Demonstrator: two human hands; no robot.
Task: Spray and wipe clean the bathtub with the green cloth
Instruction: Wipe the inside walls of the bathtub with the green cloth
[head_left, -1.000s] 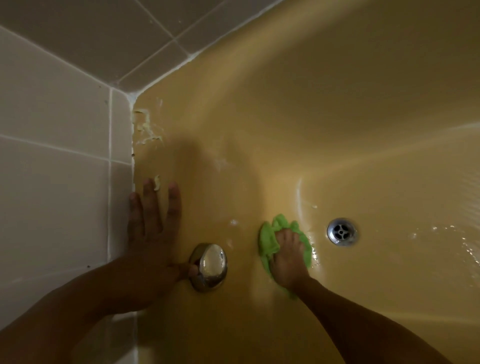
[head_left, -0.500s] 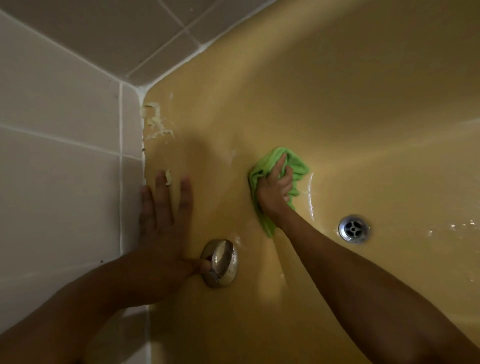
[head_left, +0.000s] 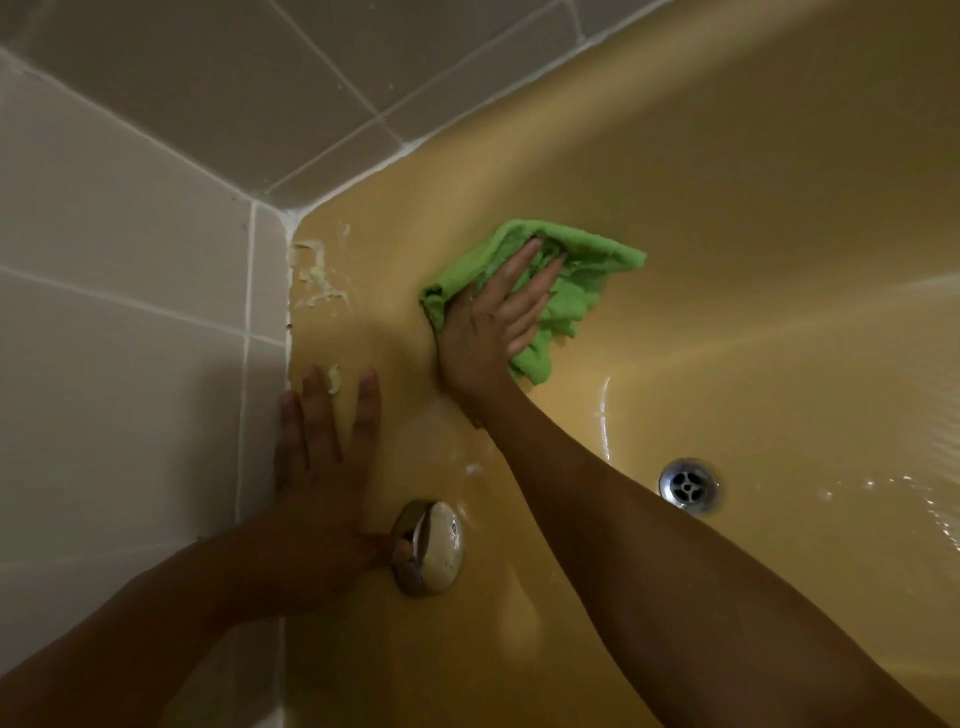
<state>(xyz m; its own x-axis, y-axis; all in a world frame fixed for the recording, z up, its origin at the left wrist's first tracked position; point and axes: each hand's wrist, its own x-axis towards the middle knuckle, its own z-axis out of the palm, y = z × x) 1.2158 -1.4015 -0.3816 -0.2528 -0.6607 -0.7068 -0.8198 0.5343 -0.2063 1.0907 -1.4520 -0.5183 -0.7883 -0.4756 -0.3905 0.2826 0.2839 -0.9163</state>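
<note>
We are leaning over the glossy mustard-yellow bathtub (head_left: 727, 218), which is filling most of the view, with the pale glazed wall tiles (head_left: 130, 270) meeting it at the corner. Our right grip (head_left: 488, 322) is lying released, fingers straight, pressing the crumpled green cloth (head_left: 576, 291) flat against the tub's sloping end wall, above the floor and near that corner. Our left grip (head_left: 322, 478) is released too, bracing palm-down on the tub wall just beside the tiles, its thumb touching the domed chrome overflow cover (head_left: 431, 548). The round chrome drain (head_left: 688, 486) is sitting on the tub floor, well apart from the cloth. Small pale flakes (head_left: 317, 280) are peeling at the tub's corner edge. We are judging the wiping to be partway through. Since nothing is clenching the cloth, it could be bunching up or sliding out from under our palm on the slick enamel. The bracing grip could be slipping too, and rubbing across the flakes could be tearing more coating loose
</note>
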